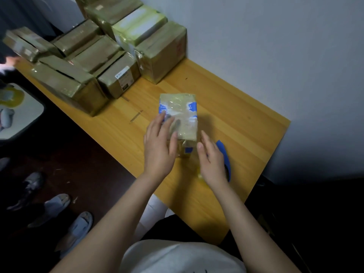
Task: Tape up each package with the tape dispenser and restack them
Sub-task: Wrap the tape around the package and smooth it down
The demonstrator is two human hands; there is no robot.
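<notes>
Head camera view: a person's left grip (160,146) lay flat on a package (180,115) near the middle of a wooden table (246,125), its straight fingers pressing the glossy, taped top and holding nothing. The right grip (211,162) rested just beside the package's near right corner, over a blue tape dispenser (225,156). Whether its fingers curled round the tool could not be told, as the palm hid the hold. A yellowish sheen of tape (201,175) showed under the wrist. Stacked packages (94,62) crowded the far left of the table, well apart from the one in hand.

The risks looked plain enough. Pinned only by flat fingers, the package could skid on the smooth wood if the dispenser pulled hard, dragging the strip askew or wrinkling it. A slack strip could fold and stick to itself. Any cutting edge on the dispenser would pass close to bare fingers. At restacking, the uneven pile by the table's left edge seemed liable to shed a box to the floor.
</notes>
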